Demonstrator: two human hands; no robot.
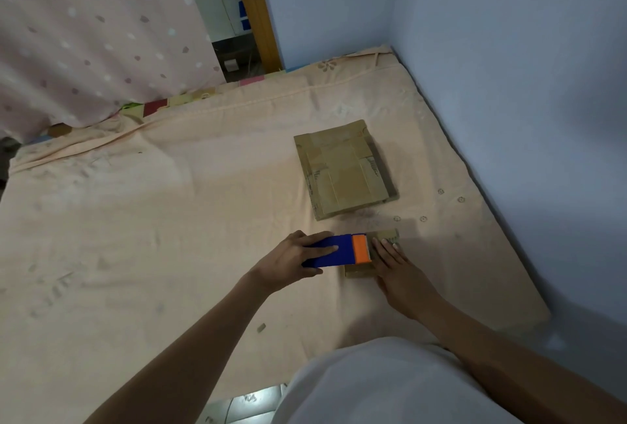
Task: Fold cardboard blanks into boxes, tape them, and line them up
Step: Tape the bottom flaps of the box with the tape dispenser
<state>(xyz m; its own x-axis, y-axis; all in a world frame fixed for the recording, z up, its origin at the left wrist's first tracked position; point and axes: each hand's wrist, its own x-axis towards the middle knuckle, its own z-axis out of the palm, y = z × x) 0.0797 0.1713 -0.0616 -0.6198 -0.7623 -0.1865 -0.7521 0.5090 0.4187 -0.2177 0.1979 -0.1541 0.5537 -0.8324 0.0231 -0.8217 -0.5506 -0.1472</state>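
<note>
My left hand [291, 262] grips a blue tape dispenser [334, 250] with an orange cutter end, laid against a small folded cardboard box [361, 271] on the peach bedsheet. My right hand [395, 262] lies flat on top of that box with straight fingers, just right of the orange cutter. Most of the small box is hidden under the dispenser and my right hand. Farther back lies a stack of flat cardboard blanks [342, 169], apart from both hands.
The peach sheet covers a mattress [169, 220] set in the corner of blue walls [509, 67]. A pink dotted curtain [84, 33] hangs at the back left beside a wooden post [252, 6]. A small scrap [261, 327] lies on the sheet near my left forearm.
</note>
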